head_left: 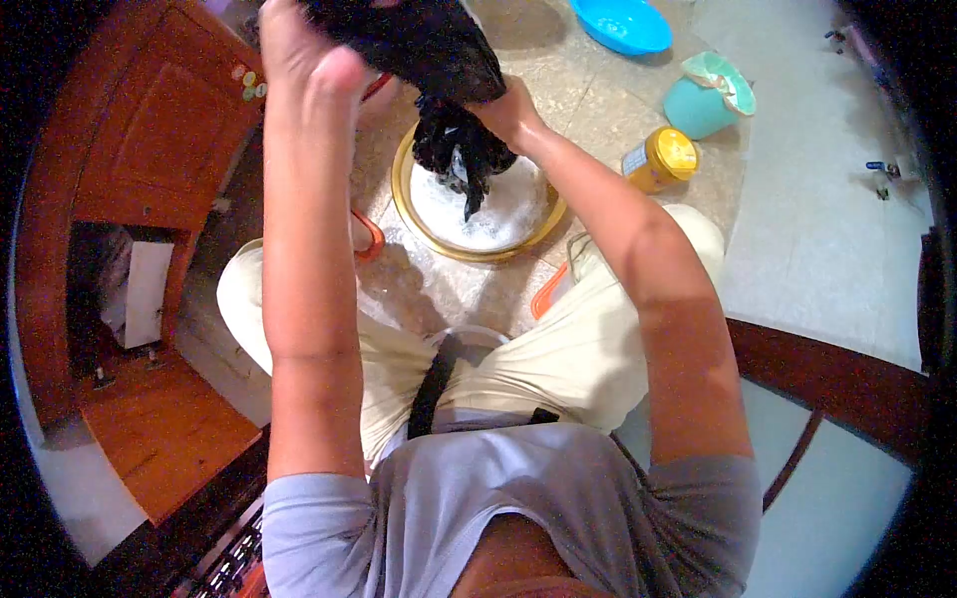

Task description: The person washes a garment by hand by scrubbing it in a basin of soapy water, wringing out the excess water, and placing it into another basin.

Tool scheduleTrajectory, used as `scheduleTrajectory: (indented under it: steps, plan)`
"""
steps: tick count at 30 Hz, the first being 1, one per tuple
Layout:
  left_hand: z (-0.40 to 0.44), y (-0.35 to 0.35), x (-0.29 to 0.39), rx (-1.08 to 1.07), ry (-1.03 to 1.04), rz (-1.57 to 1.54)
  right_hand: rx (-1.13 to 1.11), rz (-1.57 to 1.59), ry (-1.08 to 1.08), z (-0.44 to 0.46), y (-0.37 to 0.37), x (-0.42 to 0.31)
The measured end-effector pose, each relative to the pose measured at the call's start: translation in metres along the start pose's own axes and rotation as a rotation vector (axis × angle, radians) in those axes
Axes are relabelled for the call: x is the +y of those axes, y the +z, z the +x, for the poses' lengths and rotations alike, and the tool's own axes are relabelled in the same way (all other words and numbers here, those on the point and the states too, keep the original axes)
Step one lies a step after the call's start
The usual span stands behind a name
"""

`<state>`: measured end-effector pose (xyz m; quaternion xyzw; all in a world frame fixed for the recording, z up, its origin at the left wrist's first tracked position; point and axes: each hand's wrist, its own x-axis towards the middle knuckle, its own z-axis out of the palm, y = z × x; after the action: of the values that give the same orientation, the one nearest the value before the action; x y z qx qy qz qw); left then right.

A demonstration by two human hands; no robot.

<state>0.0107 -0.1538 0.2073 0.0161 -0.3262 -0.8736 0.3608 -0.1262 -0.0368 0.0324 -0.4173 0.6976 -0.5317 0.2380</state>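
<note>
A wet-looking black cloth (424, 50) is stretched between my two hands, its lower end hanging down into a gold-rimmed basin (401, 204) of white suds (488, 214). At the upper left my left hand (317, 62) is raised and closed on the cloth; its fingers are partly hidden by the fabric and the frame's edge. Lower and to the right, my right hand (508, 115) is wrapped around the cloth just above the basin. Some foam clings to the hanging part of the fabric.
Right of the basin stand a yellow-lidded tub (663, 159), a teal bucket (703, 105) with a liner and a blue basin (623, 25). Wooden cabinets (174, 135) line the left side. Orange slippers (371, 237) show by my feet on the tiled floor (399, 289).
</note>
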Motion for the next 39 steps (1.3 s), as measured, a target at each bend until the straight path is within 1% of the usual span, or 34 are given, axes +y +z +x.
scheduleTrajectory:
  steps: [1,2,3,4,6,8,9,10,12,13,14,15,16,18,19,22,23,26,29,31,33,34,36,38,39]
  plan:
    - [-0.002,-0.023,0.008,0.080,0.023,0.024,0.074,0.225,0.004,0.000,0.002,0.007]
    - [-0.005,-0.047,0.013,0.157,0.049,0.046,0.110,0.333,0.054,0.000,0.002,0.006]
    - [-0.012,-0.065,0.013,0.090,-0.066,0.062,0.148,0.441,0.105,0.000,0.000,0.003]
    - [-0.026,-0.048,-0.001,0.379,-0.002,0.296,0.185,0.548,0.157,-0.001,-0.003,0.002]
    - [-0.031,-0.096,-0.020,0.358,-0.077,0.336,0.182,0.593,0.090,-0.003,-0.009,0.001]
    - [-0.044,-0.140,-0.050,0.506,-0.352,0.424,0.178,0.652,0.056,-0.007,-0.013,-0.010]
    - [-0.056,-0.168,-0.072,0.494,-0.459,0.464,0.200,0.626,0.074,-0.007,-0.015,-0.012]
    - [-0.064,-0.188,-0.088,0.477,-0.566,0.504,0.205,0.593,0.014,-0.006,-0.015,-0.009]
    - [-0.082,-0.183,-0.107,0.726,-0.668,0.249,0.220,0.531,-0.104,-0.003,-0.013,-0.002]
    - [-0.087,-0.139,-0.109,0.771,-0.629,0.218,0.220,0.488,-0.122,-0.004,-0.013,-0.002]
    - [-0.090,-0.125,-0.116,0.543,-0.631,0.160,0.217,0.445,-0.140,-0.005,-0.013,-0.004]
    - [-0.087,-0.126,-0.123,0.436,-0.691,0.102,0.210,0.402,-0.161,-0.006,-0.013,-0.006]
    - [-0.084,-0.127,-0.128,0.329,-0.744,0.042,0.185,0.446,-0.144,-0.008,-0.012,-0.009]
    - [-0.086,-0.124,-0.136,0.315,-0.698,-0.056,0.136,0.528,-0.120,-0.013,-0.011,-0.018]
    - [-0.086,-0.121,-0.139,0.308,-0.675,-0.104,0.158,0.629,-0.141,-0.017,-0.007,-0.024]
    - [-0.092,-0.115,-0.151,0.312,-0.604,-0.189,0.032,0.969,0.027,-0.031,0.000,-0.037]
    - [-0.091,-0.129,-0.160,0.352,-0.562,-0.195,-0.268,1.412,0.144,-0.023,-0.003,-0.011]
    - [-0.086,-0.144,-0.172,0.339,-0.475,-0.332,-0.004,1.186,0.276,-0.033,0.001,-0.035]
    - [-0.088,-0.129,-0.168,0.337,-0.396,-0.335,-0.047,1.264,0.324,-0.029,-0.002,-0.039]
    - [-0.087,-0.115,-0.161,0.345,-0.372,-0.322,-0.480,1.564,0.109,-0.021,-0.006,-0.026]
    - [-0.086,-0.107,-0.156,0.323,-0.362,-0.315,-0.699,1.607,-0.087,-0.016,-0.012,-0.019]
    - [-0.086,-0.105,-0.153,0.297,-0.363,-0.312,-0.694,1.517,-0.163,-0.014,-0.015,-0.022]
    - [-0.081,-0.098,-0.149,0.269,-0.365,-0.286,-0.464,1.404,-0.065,-0.011,-0.023,-0.017]
    - [-0.071,-0.089,-0.146,0.270,-0.368,-0.239,-0.022,1.318,0.276,-0.004,-0.033,0.001]
    - [-0.066,-0.087,-0.145,0.276,-0.371,-0.234,0.033,1.119,0.171,-0.004,-0.039,0.000]
